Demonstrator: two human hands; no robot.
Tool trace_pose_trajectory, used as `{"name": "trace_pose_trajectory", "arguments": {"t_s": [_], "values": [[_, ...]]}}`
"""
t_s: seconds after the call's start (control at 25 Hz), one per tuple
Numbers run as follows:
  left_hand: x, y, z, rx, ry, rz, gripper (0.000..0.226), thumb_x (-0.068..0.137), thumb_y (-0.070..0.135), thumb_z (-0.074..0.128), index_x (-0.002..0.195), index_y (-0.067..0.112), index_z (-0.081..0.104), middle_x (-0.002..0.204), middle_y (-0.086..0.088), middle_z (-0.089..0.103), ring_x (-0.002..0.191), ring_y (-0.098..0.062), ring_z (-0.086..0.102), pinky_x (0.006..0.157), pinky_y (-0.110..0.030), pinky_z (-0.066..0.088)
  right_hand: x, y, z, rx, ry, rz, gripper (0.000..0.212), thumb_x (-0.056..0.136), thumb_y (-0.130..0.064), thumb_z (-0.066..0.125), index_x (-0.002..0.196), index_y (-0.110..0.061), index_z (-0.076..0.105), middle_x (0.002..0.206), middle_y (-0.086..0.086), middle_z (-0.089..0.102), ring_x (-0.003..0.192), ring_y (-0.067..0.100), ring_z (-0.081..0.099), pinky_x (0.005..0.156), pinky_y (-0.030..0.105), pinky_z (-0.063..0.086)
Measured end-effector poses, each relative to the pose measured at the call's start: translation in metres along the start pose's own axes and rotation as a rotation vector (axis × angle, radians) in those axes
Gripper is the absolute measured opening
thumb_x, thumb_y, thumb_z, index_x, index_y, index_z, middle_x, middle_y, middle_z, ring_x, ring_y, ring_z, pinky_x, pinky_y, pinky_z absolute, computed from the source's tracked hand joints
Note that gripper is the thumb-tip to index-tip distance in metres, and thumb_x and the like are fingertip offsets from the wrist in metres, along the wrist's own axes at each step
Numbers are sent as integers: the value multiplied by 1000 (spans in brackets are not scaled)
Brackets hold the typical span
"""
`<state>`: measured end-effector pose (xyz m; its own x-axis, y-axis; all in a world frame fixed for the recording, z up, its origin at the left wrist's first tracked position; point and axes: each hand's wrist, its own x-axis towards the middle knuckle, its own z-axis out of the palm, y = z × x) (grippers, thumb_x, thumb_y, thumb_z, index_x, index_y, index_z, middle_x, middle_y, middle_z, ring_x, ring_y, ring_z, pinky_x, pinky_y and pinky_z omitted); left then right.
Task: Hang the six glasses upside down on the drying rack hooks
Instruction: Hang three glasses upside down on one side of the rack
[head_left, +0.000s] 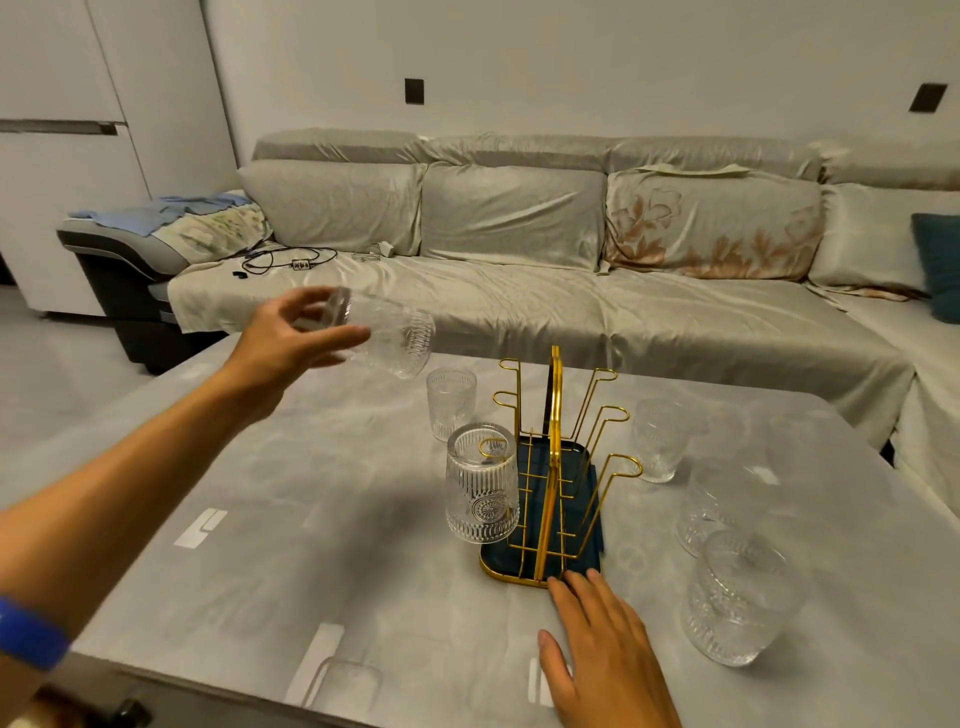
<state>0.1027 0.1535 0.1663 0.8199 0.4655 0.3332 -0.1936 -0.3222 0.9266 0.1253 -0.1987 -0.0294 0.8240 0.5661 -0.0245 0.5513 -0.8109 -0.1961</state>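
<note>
A gold wire drying rack (555, 410) on a dark blue tray (540, 558) stands mid-table. One ribbed glass (482, 486) hangs upside down on its near-left hook. My left hand (291, 338) grips another glass (395, 335), tilted on its side in the air left of and beyond the rack. My right hand (597, 644) lies flat with fingertips on the tray's near edge. An upright glass (451, 402) stands left of the rack. Three glasses stand on the right: one far (660, 439), one middle (714, 506), one near (737, 597).
The grey glossy table (311, 519) reaches to a long sofa (519, 249) with pale covers behind it. Cables (291, 260) lie on the sofa seat. A blue band (31, 634) sits on my left wrist. The table's near edge runs along the lower left.
</note>
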Motion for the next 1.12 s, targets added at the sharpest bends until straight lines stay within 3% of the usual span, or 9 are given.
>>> {"name": "trace_pose_trajectory", "arguments": {"t_s": [0.2, 0.4, 0.64, 1.12], "values": [[33, 48, 50, 324, -185, 81, 83, 51, 42, 89, 125, 19, 60, 105, -3, 65, 78, -16, 70, 61, -23, 57, 3, 2, 2, -4, -17, 2, 61, 93, -57, 21, 148, -35, 6, 159, -8, 0, 144, 16, -5, 115, 37, 1], [48, 50, 98, 502, -384, 88, 80, 58, 31, 89, 129, 13, 56, 103, 2, 61, 83, -16, 66, 57, -17, 54, 6, 5, 4, -5, -25, -11, 63, 92, -59, 21, 148, -36, 6, 160, -7, 1, 144, 16, -5, 115, 37, 2], [56, 41, 113, 604, -430, 59, 75, 61, 28, 88, 128, 11, 57, 102, -3, 64, 83, -17, 66, 59, -21, 56, 4, 4, 2, 11, -23, -25, 63, 93, -58, 23, 149, -35, 7, 160, -5, 0, 144, 17, -6, 115, 37, 0], [51, 12, 147, 761, -530, -40, 71, 64, 24, 87, 126, 4, 57, 106, -7, 63, 71, -15, 65, 50, -17, 51, 3, 3, -2, -10, -53, -20, 63, 93, -58, 23, 149, -34, 5, 160, -4, -1, 144, 18, -7, 115, 38, 0]]}}
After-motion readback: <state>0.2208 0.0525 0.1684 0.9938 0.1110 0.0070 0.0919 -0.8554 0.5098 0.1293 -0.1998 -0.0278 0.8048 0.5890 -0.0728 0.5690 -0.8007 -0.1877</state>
